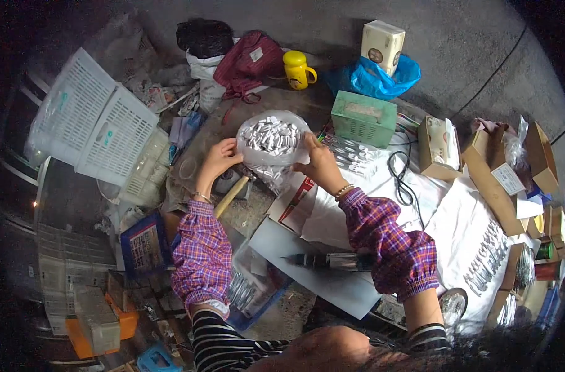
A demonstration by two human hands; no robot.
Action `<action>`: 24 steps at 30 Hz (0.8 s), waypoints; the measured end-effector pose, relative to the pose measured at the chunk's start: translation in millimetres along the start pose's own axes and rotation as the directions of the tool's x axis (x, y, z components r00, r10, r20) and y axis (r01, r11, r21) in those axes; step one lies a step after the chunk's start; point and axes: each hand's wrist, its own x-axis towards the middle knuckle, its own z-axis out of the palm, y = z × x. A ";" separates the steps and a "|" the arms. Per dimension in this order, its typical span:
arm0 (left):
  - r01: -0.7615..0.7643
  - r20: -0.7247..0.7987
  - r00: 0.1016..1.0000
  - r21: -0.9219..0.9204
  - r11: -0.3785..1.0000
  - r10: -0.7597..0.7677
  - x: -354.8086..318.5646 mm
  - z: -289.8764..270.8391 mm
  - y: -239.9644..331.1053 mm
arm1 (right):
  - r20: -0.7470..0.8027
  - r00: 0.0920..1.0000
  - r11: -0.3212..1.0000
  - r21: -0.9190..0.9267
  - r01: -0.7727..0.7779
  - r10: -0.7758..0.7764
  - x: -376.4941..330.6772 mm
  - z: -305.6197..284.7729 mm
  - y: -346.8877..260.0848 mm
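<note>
A clear plastic bag [271, 137] full of several small white parts is held up above the cluttered table. My left hand [219, 159] grips its left side and my right hand [319, 162] grips its right side. Both forearms wear purple plaid sleeve covers. Under the bag lies a hammer with a wooden handle [231, 196]. A power screwdriver [332, 261] lies on a grey sheet [319, 282] beneath my right forearm.
A green metal box [363, 118], a yellow mug [296, 69], a blue bag [376, 79] and a maroon cloth bag [248, 59] stand behind. White crates [93, 121] are at left, cardboard boxes [499, 177] at right, a black cable [403, 180] on white cloth.
</note>
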 end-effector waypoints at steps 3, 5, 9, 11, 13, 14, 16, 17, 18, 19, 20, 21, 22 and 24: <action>-0.064 -0.034 0.997 0.272 0.960 0.076 -5.1 9.4 5.8 | 0.005 1.000 1.000 -0.001 0.000 0.000 -7.6 -0.5 8.2; -0.057 -0.042 0.996 0.363 0.930 0.078 -11.4 14.4 9.9 | 0.020 1.000 1.000 -0.009 0.016 -0.016 -12.0 0.5 14.5; -0.164 -0.204 0.926 0.540 0.825 0.318 -41.2 11.2 20.9 | 0.115 0.993 0.999 0.014 -0.030 0.028 -22.2 -26.6 -18.2; -0.179 -0.197 0.933 0.472 0.863 0.301 -52.6 49.2 57.3 | 0.149 0.988 0.995 -0.093 -0.020 0.034 -18.4 -58.5 -13.2; -0.292 -0.072 0.942 0.304 0.907 0.327 -78.1 92.2 79.6 | 0.189 0.982 0.978 -0.206 0.026 0.014 -21.4 -80.1 -1.1; -0.288 0.004 0.954 0.290 0.913 0.299 -99.2 101.3 81.0 | 0.102 0.995 0.993 -0.116 0.001 0.011 -28.6 -86.9 -18.1; -0.384 0.196 0.922 0.343 0.857 0.334 -127.1 135.5 107.1 | -0.072 0.985 0.984 -0.090 0.152 -0.159 -40.2 -105.6 -10.4; -0.498 0.255 0.866 0.344 0.797 0.431 -130.9 153.6 101.9 | 0.077 0.997 0.981 -0.196 0.000 0.015 -48.2 -124.5 -7.3; -0.477 0.312 0.867 0.303 0.825 0.387 -139.7 160.2 96.2 | 0.088 0.996 0.988 -0.154 0.001 0.013 -56.6 -143.8 -21.1; -0.476 0.335 0.865 0.311 0.823 0.374 -146.2 173.8 91.6 | 0.122 0.991 0.993 -0.111 -0.038 0.052 -66.4 -157.2 -23.2; -0.475 0.358 0.862 0.320 0.820 0.359 -153.1 186.6 90.2 | 0.083 0.996 0.997 -0.083 -0.001 0.008 -75.7 -166.3 -25.3; -0.474 0.379 0.854 0.282 0.834 0.357 -157.4 203.2 93.1 | 0.035 0.999 0.997 -0.072 0.022 -0.020 -89.7 -181.7 -27.9; -0.465 0.395 0.850 0.251 0.849 0.348 -162.8 215.6 91.1 | 0.060 0.998 0.999 -0.030 -0.023 0.025 -101.1 -192.4 -31.9; -0.545 0.429 0.808 0.284 0.789 0.403 -170.9 234.5 87.2 | 0.038 0.999 0.999 -0.035 -0.005 0.006 -120.8 -205.1 -31.7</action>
